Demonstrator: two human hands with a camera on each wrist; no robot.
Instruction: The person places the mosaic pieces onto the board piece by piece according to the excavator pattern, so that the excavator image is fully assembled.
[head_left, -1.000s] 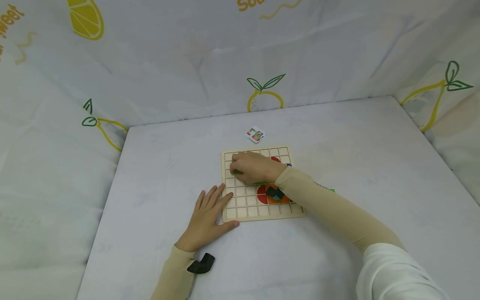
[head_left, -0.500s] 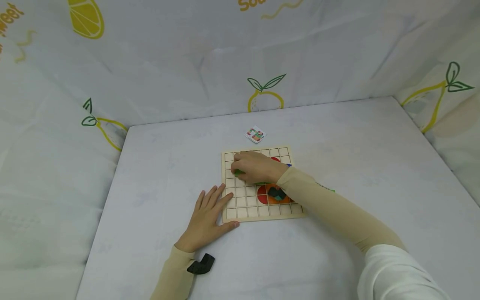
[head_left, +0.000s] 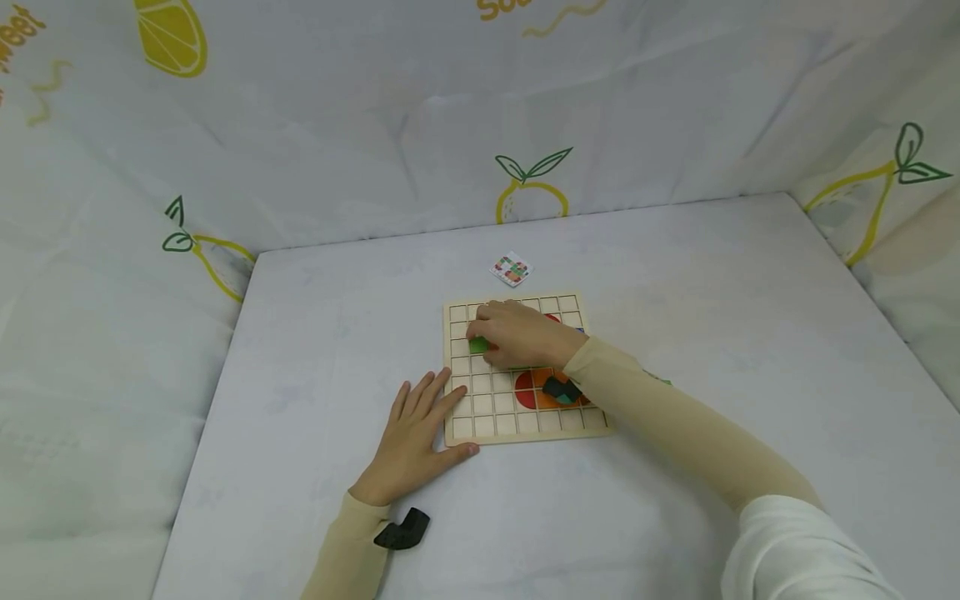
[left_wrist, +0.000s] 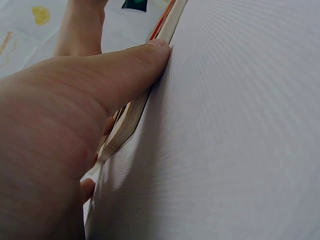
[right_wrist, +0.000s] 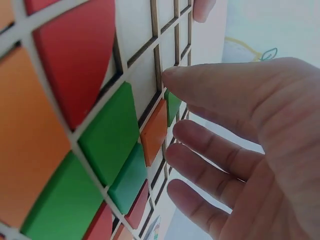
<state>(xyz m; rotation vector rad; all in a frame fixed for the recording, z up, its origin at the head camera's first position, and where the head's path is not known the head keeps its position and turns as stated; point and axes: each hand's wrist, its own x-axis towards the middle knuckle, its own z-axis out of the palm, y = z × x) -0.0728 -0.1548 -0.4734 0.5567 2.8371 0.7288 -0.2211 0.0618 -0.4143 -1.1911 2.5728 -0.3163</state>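
Note:
A wooden grid board (head_left: 480, 432) lies on the table with coloured tiles in some cells. My left hand (head_left: 408, 446) is spread at its left corner, fingertips on the frame and thumb against the near edge. Over the upper left part of the board hovers my right hand (head_left: 521, 333), fingers loosely bent and holding nothing. Just beside its fingertips a green tile (head_left: 477, 345) sits in a cell. In the right wrist view that green tile (right_wrist: 173, 105) adjoins an orange tile (right_wrist: 154, 132), with thumb and fingers apart from both. My right hand and forearm hide part of the board.
A small card with a coloured pattern (head_left: 512, 268) lies beyond the board. Red (head_left: 525, 390) and orange pieces fill cells near the right wrist. Something green (head_left: 658, 377) shows past the right forearm. A lemon-print cloth (head_left: 420, 125) hangs behind the table.
My right hand has let go of the green tile and moved slightly right, so more of the tile shows in its cell. My left hand has stayed put.

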